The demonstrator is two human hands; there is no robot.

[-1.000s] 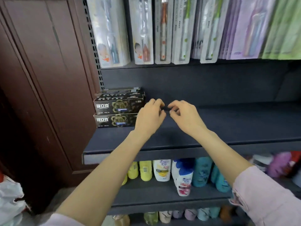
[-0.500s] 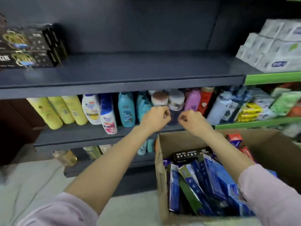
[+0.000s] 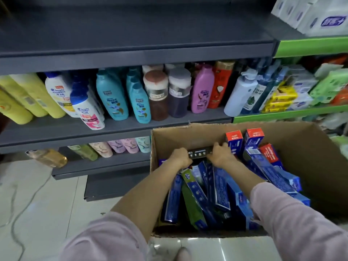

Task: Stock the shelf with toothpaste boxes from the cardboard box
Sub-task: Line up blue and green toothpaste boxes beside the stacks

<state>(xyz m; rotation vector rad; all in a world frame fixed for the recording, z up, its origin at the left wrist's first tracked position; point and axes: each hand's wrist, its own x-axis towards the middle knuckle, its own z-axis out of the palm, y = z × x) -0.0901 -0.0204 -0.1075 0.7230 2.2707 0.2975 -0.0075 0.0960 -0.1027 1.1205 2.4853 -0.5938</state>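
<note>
Both hands gripped one black toothpaste box (image 3: pixel 200 153), the left hand (image 3: pixel 180 157) at its left end, the right hand (image 3: pixel 220 155) at its right, low inside the cardboard box (image 3: pixel 169 137) among blue toothpaste boxes (image 3: pixel 220 187), below the shampoo shelf (image 3: pixel 120 129).

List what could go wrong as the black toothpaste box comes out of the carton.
1. Both hands, left hand and right hand, grip the black toothpaste box only at its ends; a loose grip could drop it back in.
2. The blue boxes lean loosely against each other just beneath, so lifting may topple or drag them.
3. The torn front rim of the cardboard box stands close by; the black box could snag on it on the way up.
</note>
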